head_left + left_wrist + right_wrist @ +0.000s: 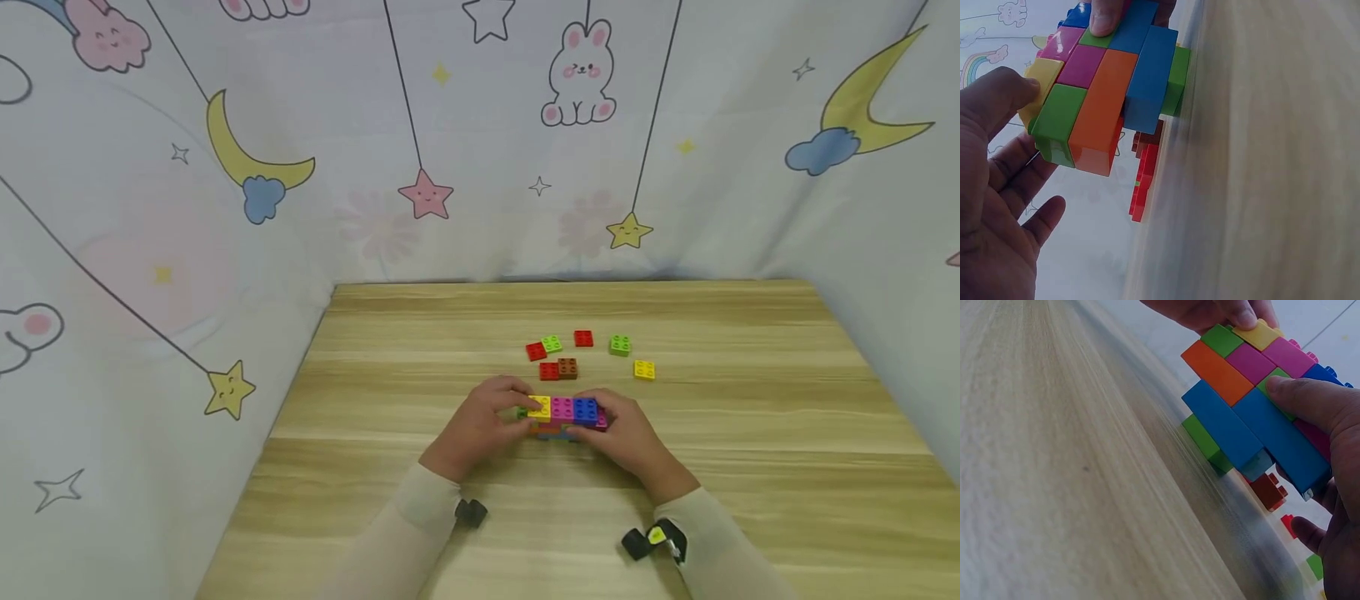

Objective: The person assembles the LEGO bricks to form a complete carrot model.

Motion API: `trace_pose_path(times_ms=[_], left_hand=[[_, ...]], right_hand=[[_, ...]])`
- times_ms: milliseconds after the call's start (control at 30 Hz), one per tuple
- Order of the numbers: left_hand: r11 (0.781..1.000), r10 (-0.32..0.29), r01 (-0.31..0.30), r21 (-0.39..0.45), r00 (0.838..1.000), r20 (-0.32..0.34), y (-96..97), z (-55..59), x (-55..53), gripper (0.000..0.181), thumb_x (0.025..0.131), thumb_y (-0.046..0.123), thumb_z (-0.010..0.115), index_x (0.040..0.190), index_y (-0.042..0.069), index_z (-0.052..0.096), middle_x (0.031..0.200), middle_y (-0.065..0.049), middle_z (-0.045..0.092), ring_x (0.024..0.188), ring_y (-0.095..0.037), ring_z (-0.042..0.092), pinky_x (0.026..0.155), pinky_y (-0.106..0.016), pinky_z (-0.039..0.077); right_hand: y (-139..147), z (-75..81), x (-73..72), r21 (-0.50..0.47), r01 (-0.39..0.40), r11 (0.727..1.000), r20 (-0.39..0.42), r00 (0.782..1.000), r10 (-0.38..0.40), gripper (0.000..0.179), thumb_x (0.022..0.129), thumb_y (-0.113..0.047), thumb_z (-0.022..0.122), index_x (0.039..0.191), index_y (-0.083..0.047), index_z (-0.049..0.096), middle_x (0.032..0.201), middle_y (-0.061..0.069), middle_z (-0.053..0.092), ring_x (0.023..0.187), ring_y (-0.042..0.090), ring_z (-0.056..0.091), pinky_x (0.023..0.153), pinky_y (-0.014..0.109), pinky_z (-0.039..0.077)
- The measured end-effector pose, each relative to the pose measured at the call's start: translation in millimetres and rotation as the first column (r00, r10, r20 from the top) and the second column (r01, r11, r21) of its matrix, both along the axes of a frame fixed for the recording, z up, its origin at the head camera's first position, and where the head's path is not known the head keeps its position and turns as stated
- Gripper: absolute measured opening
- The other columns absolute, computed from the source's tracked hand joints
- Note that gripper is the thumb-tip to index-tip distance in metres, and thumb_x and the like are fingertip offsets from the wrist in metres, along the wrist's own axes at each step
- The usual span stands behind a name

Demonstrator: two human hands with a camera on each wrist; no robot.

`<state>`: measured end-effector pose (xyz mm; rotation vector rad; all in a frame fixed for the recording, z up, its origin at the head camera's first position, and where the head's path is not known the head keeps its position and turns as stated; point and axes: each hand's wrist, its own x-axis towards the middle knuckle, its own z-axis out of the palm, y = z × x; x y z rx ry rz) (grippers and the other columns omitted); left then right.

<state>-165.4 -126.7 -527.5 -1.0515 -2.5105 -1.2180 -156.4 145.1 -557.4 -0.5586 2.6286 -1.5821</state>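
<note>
Between both hands stands a stack of toy building bricks [562, 408], its top row yellow, pink and blue. My left hand [480, 429] pinches the yellow brick [1046, 74] at the left end of that row, thumb on the near face. Its other fingers are spread behind the stack in the left wrist view. My right hand [633, 437] grips the right end, thumb pressed on a small green brick [1275, 378] in the near face, fingers partly hidden behind. Lower rows show an orange brick [1217, 372], long blue bricks [1282, 439] and a green brick [1207, 444] at the bottom.
Several loose bricks lie beyond the stack on the wooden table [360, 367]: red [583, 338], lime [552, 343], green [619, 344], brown [567, 367] and yellow [644, 370]. A patterned cloth [480, 242] hangs along the back edge and sides.
</note>
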Motion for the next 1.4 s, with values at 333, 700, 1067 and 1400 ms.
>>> trace_pose_path(times_ms=[333,700,1067,1400], left_hand=[[1.000,0.025,-0.025,-0.009,0.999,0.032,0.9,-1.9,2.2,0.017,0.085,0.012,0.085,0.102,0.014,0.083,0.114,0.001,0.071,0.109,-0.014,0.064,0.099,-0.032,0.053],[0.999,-0.030,0.030,0.037,1.000,0.007,-1.1,-11.2,-0.6,0.023,0.087,0.012,0.085,0.108,0.016,0.079,0.117,0.004,0.068,0.115,-0.015,0.060,0.102,-0.033,0.051],[0.999,0.009,-0.020,0.050,0.976,0.216,-2.6,-18.6,-2.6,0.048,0.089,0.028,0.084,0.135,0.024,0.069,0.128,0.014,0.068,0.118,-0.007,0.061,0.099,-0.039,0.054],[0.995,0.034,-0.063,0.082,0.949,0.313,-6.2,-23.5,-6.7,0.041,0.088,0.024,0.085,0.127,0.023,0.073,0.123,0.015,0.070,0.109,-0.008,0.064,0.094,-0.034,0.055]], right_hand=[[-1.5,-0.3,3.0,0.004,0.007,1.000,0.002,1.000,-0.007,0.042,0.085,-0.030,0.088,0.120,-0.015,0.071,0.117,0.001,0.072,0.104,0.019,0.068,0.090,0.031,0.056],[-1.5,1.6,3.6,0.012,0.004,1.000,0.019,1.000,-0.004,0.044,0.086,-0.031,0.087,0.124,-0.017,0.069,0.122,0.002,0.070,0.109,0.021,0.067,0.093,0.042,0.056],[37.7,5.6,-11.2,-0.017,0.122,0.992,-0.171,0.978,-0.123,0.036,0.098,-0.014,0.071,0.133,-0.008,0.066,0.133,0.009,0.066,0.126,0.030,0.054,0.108,0.056,0.037],[106.5,-15.5,-58.7,0.318,0.340,0.885,-0.223,0.934,-0.278,0.060,0.094,-0.032,0.077,0.145,-0.007,0.057,0.148,0.023,0.053,0.136,0.052,0.039,0.104,0.071,0.027]])
